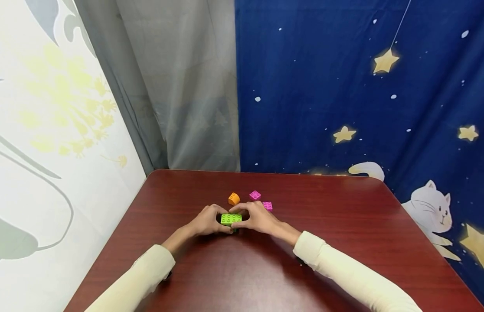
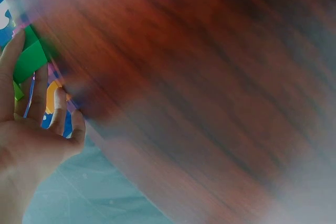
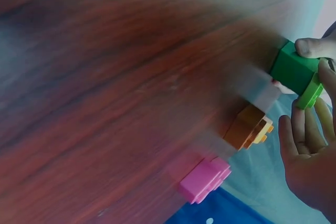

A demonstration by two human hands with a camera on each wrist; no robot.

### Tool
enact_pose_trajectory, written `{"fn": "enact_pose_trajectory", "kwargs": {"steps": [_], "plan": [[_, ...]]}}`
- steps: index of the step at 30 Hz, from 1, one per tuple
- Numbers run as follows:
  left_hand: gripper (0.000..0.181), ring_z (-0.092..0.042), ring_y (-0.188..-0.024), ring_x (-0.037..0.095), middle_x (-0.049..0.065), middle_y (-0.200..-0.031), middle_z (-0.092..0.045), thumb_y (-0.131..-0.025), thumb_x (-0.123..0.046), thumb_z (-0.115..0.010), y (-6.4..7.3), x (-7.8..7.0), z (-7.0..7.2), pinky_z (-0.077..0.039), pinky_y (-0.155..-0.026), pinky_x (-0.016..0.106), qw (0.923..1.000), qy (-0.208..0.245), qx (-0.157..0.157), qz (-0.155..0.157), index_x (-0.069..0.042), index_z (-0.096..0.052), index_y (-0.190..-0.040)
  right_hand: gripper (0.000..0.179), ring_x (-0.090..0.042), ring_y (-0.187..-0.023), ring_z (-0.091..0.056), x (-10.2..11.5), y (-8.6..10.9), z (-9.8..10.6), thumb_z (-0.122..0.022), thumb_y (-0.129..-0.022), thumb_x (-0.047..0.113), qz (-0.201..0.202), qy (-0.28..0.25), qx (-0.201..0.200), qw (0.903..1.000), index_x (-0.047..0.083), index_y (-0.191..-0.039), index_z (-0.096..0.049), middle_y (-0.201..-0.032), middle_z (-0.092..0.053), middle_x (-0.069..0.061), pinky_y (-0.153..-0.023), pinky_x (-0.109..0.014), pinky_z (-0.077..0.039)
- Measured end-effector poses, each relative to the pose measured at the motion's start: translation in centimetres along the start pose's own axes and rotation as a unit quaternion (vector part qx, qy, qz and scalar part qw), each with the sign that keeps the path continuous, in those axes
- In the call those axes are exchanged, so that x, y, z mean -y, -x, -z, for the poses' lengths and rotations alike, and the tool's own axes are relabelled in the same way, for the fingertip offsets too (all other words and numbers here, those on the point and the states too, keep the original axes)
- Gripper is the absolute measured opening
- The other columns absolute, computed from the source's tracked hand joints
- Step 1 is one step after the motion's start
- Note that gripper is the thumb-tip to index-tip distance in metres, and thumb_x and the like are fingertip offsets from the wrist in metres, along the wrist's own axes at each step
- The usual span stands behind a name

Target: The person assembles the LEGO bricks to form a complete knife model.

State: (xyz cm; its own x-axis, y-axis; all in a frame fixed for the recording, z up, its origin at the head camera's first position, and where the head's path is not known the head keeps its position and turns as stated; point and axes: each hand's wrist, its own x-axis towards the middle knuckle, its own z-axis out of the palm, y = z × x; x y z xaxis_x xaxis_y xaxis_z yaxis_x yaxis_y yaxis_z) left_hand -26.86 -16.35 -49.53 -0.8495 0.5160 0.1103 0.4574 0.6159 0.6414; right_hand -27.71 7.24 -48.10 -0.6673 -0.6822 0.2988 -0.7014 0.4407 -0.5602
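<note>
A light green toy brick [image 1: 231, 217] with studs on top sits over a dark green block [image 3: 294, 67], the two stacked together between both hands. From the left, my left hand [image 1: 208, 221] grips the stack, its thumb along the near side and the dark green block by its fingertips in the left wrist view. My right hand [image 1: 260, 218] holds the light green brick from the right, thumb in front and index finger arched behind. In the right wrist view its other fingers [image 3: 299, 129] extend free of the bricks.
Just beyond the hands, an orange brick [image 1: 233, 199] with a sloped side rests on the dark red table [image 1: 324, 234]. Two pink bricks, one farther back [image 1: 255, 195] and one nearer [image 1: 268, 206], lie to its right. Curtains [image 1: 304, 95] hang behind the table's far edge.
</note>
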Motion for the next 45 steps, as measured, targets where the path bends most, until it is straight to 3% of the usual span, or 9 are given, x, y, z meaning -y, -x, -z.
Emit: {"fn": "enact_pose_trajectory", "kwargs": {"steps": [9,16,26,32,38,45], "plan": [[0.039,-0.058,-0.087,0.012,-0.011,-0.093,-0.073,-0.075,-0.035,-0.095,0.2,-0.2,-0.3,-0.05,-0.075,0.028,0.9995,-0.029,-0.01,-0.003,-0.016,-0.08,-0.104,0.039,-0.014,-0.089,-0.075,-1.0,1.9,1.6,-0.086,-0.087,0.032,-0.037,-0.007,-0.036,0.9987,0.01,-0.118,-0.077,-0.1,-0.079,-0.001,-0.081,-0.035,-0.06],[0.044,-0.057,-0.089,0.012,-0.012,-0.095,-0.073,-0.074,-0.039,-0.095,0.5,-0.5,-0.3,-0.048,-0.079,0.03,0.9989,-0.045,-0.012,-0.007,-0.014,-0.079,-0.107,0.039,-0.023,-0.092,-0.075,-2.0,2.7,2.6,-0.087,-0.087,0.025,-0.053,0.007,-0.061,0.9967,0.003,-0.117,-0.077,-0.102,-0.079,-0.007,-0.082,-0.043,-0.06],[0.048,-0.058,-0.099,0.012,-0.009,-0.11,-0.072,-0.08,-0.041,-0.091,1.2,-0.9,0.3,-0.051,-0.084,0.03,1.0,0.0,-0.004,0.004,-0.018,-0.077,-0.12,0.041,-0.019,-0.092,-0.072,-3.0,2.5,2.0,-0.09,-0.083,0.023,-0.052,0.045,-0.053,0.9962,0.006,-0.118,-0.077,-0.102,-0.077,-0.005,-0.083,-0.035,-0.058],[0.04,-0.06,-0.1,0.015,-0.009,-0.109,-0.074,-0.084,-0.033,-0.089,1.2,-1.5,0.5,-0.054,-0.089,0.043,0.9992,0.03,-0.022,-0.014,-0.018,-0.078,-0.119,0.043,-0.019,-0.092,-0.071,-3.0,2.1,1.8,-0.092,-0.081,0.022,-0.061,0.051,-0.048,0.9957,0.006,-0.118,-0.077,-0.101,-0.077,-0.004,-0.084,-0.036,-0.059],[0.033,-0.062,-0.103,0.016,-0.009,-0.108,-0.075,-0.085,-0.031,-0.088,1.1,-1.6,0.5,-0.051,-0.096,0.047,0.999,0.028,-0.033,-0.009,-0.019,-0.079,-0.115,0.036,-0.017,-0.091,-0.07,-3.0,1.8,1.3,-0.089,-0.085,0.02,-0.066,0.058,-0.031,0.9956,0.009,-0.118,-0.078,-0.1,-0.076,-0.002,-0.083,-0.036,-0.058],[0.031,-0.061,-0.095,0.013,-0.008,-0.106,-0.076,-0.085,-0.032,-0.088,0.7,-1.3,0.4,-0.054,-0.089,0.042,0.999,0.033,-0.029,0.001,-0.02,-0.08,-0.113,0.032,-0.018,-0.09,-0.07,-2.8,1.6,1.4,-0.087,-0.086,0.017,-0.073,0.06,-0.039,0.9948,0.009,-0.116,-0.079,-0.101,-0.076,-0.001,-0.083,-0.037,-0.059]]}}
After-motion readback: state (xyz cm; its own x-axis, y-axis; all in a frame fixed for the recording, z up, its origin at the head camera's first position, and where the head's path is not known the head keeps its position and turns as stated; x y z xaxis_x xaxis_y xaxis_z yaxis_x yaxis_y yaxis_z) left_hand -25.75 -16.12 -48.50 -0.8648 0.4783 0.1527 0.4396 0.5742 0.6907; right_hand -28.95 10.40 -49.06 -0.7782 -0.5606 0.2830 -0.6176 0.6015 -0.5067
